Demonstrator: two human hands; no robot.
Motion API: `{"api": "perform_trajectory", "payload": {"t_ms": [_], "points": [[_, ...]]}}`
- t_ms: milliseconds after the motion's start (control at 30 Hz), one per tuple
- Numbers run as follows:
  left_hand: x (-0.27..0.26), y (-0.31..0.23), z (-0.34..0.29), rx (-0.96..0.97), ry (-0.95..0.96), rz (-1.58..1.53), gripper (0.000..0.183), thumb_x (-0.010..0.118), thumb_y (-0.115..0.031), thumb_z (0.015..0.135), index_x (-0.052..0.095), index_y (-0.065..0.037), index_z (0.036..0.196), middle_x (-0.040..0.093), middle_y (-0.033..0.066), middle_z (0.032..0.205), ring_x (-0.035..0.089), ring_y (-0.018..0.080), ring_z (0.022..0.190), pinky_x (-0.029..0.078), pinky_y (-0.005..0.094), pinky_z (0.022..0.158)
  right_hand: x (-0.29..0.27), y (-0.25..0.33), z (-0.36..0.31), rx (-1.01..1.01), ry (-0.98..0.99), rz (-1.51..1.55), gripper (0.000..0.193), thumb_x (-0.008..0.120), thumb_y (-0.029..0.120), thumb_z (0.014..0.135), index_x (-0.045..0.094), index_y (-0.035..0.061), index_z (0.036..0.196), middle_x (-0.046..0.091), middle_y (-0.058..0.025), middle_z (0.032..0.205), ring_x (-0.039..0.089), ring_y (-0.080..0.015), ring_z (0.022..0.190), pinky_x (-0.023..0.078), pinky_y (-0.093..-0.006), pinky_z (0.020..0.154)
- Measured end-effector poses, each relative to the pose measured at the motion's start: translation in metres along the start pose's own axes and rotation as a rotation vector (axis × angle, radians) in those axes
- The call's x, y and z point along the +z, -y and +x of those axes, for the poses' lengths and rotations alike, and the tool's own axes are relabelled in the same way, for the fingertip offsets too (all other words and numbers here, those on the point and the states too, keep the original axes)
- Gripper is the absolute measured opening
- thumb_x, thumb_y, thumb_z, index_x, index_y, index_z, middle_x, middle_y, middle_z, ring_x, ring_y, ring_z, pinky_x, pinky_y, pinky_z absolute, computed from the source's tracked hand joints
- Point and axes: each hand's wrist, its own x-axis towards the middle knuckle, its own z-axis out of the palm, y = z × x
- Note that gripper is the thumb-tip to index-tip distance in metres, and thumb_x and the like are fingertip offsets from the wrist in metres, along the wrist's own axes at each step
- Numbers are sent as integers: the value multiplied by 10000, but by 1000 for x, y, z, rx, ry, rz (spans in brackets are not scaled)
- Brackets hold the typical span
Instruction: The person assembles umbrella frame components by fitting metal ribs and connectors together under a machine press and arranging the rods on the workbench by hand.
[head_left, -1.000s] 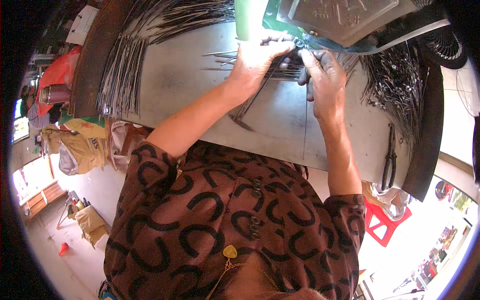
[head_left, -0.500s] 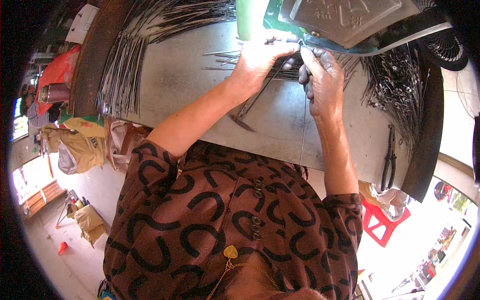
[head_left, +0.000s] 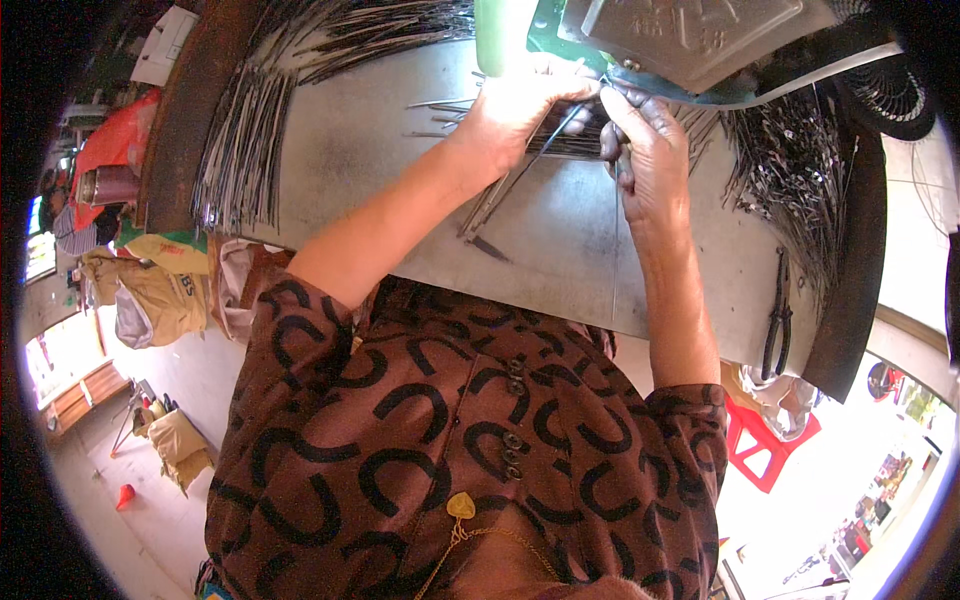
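My left hand, closed, is at the machine's front edge under the bright lamp. Several thin dark rods slant from beneath its fingers down toward the near edge of the table. Just to the right, my right hand pinches at the same spot, its thumb and fingertips almost meeting the left ones. A thin wire runs from the right fingers down toward me. What sits between the fingertips is too small to make out. The green machine with a metal cover stands directly beyond both hands. Dark smudges mark the fingers.
On the metal table, bundles of dark rods lie at left and far left. A tangled heap of rods with small metal ends is at right, with black-handled pliers nearer me. A raised dark rim bounds the right side.
The rods under my left hand have shifted slightly and show more separately. The thin wire below my right hand has swung a little to the right. Both hands stay at the machine edge.
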Motion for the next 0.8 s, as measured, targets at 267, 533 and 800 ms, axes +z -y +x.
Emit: {"api": "perform_trajectory", "payload": {"t_ms": [267,533,800], "points": [[1,-2,-4,-45,-16,-65,89,673,-32,805,655,-8,889,658,54,855,613,118,799,490,236,741,6,-7,-8,-61,-37,-27,150,602,177,888,615,30,910,542,-17,586,370,-47,383,260,-196,352],[5,-2,-6,-84,-16,-137,157,676,-36,808,642,0,957,649,61,885,611,117,793,498,235,715,8,-3,-8,-75,-34,12,158,594,162,896,611,13,945,558,-15,629,397,-46,416,264,-195,351],[8,-11,-10,-95,-6,-168,152,669,-48,820,644,2,961,646,66,876,601,111,763,495,230,668,6,-8,-7,-93,-63,-5,151,603,158,893,626,25,962,537,-2,620,388,-37,419,264,-188,354]]}}
